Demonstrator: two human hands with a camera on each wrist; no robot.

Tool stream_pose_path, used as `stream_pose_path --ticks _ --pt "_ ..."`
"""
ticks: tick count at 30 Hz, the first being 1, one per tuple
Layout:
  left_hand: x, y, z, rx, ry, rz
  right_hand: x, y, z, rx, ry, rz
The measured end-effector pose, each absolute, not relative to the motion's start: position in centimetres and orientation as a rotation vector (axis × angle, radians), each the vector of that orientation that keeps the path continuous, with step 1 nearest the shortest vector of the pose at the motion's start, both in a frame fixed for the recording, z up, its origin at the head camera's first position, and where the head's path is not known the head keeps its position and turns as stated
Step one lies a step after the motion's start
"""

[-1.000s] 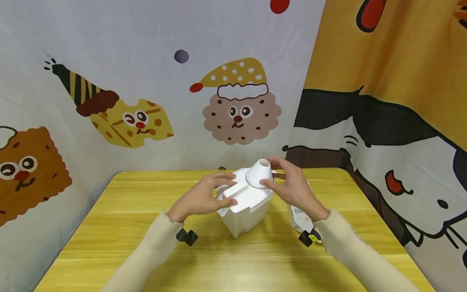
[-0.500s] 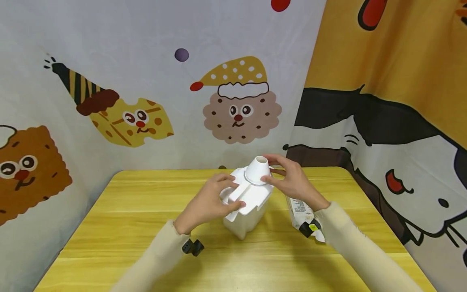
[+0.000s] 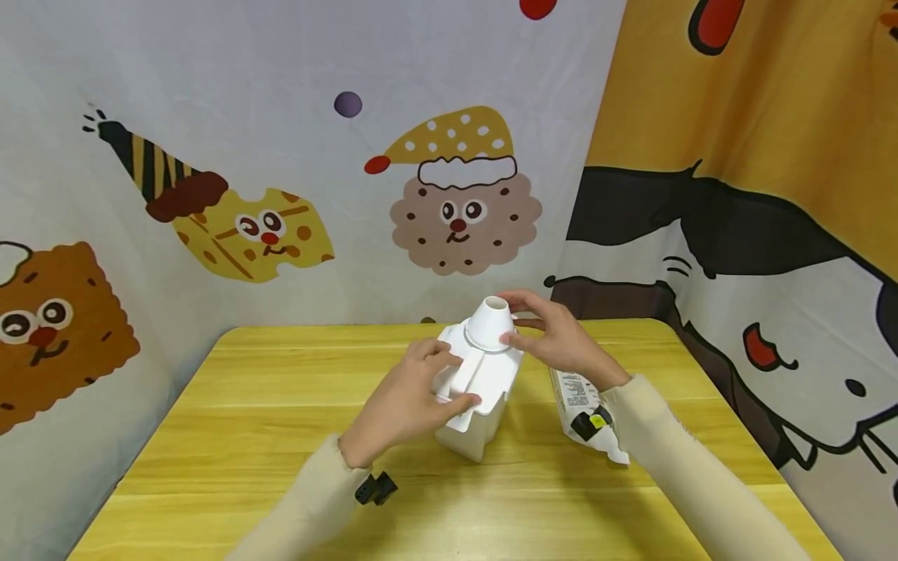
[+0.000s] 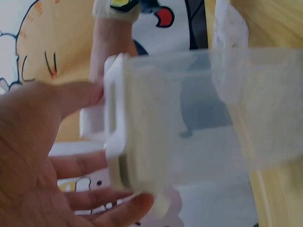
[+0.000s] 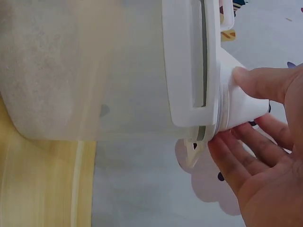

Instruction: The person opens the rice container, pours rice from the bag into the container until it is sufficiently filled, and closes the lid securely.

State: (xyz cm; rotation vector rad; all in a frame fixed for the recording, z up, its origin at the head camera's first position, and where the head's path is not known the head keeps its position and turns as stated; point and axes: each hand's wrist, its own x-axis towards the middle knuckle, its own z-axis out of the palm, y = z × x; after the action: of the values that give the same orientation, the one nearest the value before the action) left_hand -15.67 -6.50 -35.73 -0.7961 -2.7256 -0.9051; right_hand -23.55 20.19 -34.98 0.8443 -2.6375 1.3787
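A translucent box-shaped storage container point(image 3: 471, 436) with a white lid point(image 3: 491, 374) stands at the middle of the table. Pale grainy contents point(image 5: 42, 71) show through its wall in the right wrist view. A hollow white cone-shaped cap point(image 3: 489, 323) sits on the lid's far part, its narrow open end up. My right hand point(image 3: 561, 336) holds this cap between thumb and fingers. My left hand point(image 3: 407, 401) grips the near-left part of the lid around its raised bar handle point(image 3: 466, 374), thumb on one edge and fingers on the other.
A white printed packet point(image 3: 577, 397) with a crumpled end lies right of the container, partly under my right wrist. The wooden table point(image 3: 281, 436) ends at a patterned cloth backdrop point(image 3: 281, 156) close behind.
The container has turned slightly counterclockwise as seen from above, its near corner shifting right and the cap left. My left hand has moved right with it; both hands keep their hold.
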Motion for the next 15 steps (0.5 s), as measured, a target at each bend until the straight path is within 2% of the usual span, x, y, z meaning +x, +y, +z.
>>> stream_pose_path --ticks 7,15 --pt "-16.4 -8.5 -34.6 -1.034 -2.732 -0.935 -23.0 19.9 -34.8 0.821 -2.695 1.347" --pt "-16.6 -9.5 -33.5 -1.287 -2.698 -0.758 -22.7 20.2 -34.5 0.837 -2.765 1.301"
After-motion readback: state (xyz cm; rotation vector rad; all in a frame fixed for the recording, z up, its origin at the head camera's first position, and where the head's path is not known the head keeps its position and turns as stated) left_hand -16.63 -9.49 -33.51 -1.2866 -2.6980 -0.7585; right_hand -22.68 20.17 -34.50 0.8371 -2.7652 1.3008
